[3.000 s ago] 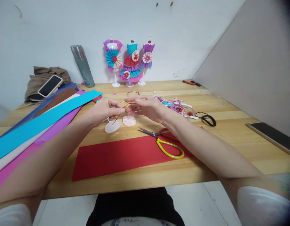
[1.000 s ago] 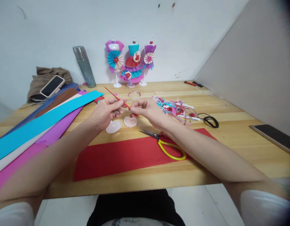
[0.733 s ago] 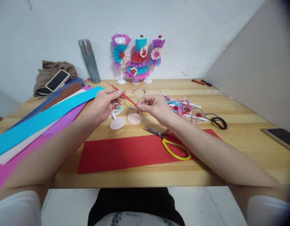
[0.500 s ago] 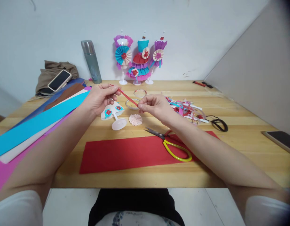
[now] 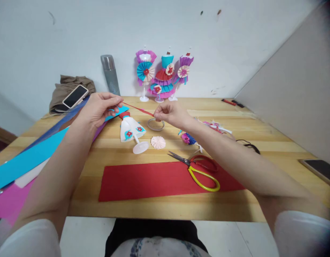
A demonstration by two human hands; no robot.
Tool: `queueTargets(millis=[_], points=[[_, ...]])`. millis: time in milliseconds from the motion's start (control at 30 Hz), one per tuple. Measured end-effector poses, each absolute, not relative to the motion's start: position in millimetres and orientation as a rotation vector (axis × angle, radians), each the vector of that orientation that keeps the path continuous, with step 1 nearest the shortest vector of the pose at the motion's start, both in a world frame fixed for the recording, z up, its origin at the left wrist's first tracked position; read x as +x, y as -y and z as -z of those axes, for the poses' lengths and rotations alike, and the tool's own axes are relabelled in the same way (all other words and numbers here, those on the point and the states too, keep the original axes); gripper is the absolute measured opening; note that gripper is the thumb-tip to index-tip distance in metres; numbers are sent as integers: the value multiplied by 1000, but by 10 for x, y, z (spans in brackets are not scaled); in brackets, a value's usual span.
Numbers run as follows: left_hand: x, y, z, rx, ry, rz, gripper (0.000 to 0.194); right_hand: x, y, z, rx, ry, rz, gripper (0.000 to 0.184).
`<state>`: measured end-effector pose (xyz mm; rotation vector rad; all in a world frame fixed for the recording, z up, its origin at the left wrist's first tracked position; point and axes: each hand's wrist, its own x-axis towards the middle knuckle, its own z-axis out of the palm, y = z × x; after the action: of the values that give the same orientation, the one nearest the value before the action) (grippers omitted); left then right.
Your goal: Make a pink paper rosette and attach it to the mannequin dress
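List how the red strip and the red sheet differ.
The red strip is narrow; the red sheet is broad. The red strip spans from the left hand to the right hand, above the table; the red sheet lies flat on it. The scissors rest partly on the red sheet, while nothing rests on the red strip. Both share a similar colour.

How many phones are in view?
2. The left phone rests on the brown cloth; the right phone lies at the table's right side. More may be hidden.
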<state>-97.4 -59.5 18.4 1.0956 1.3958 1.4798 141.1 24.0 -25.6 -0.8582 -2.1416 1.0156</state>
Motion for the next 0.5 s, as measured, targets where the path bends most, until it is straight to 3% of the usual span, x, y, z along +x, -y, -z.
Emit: queueTargets(millis=[267, 500], points=[[-1150, 664, -318, 1138, -1342, -1538, 15, 1165, -617, 206, -978, 2379, -849, 12], [-1182, 674, -328, 1205, -1359, -1478, 35, 1158, -797, 396, -1273, 2672, -478, 13]])
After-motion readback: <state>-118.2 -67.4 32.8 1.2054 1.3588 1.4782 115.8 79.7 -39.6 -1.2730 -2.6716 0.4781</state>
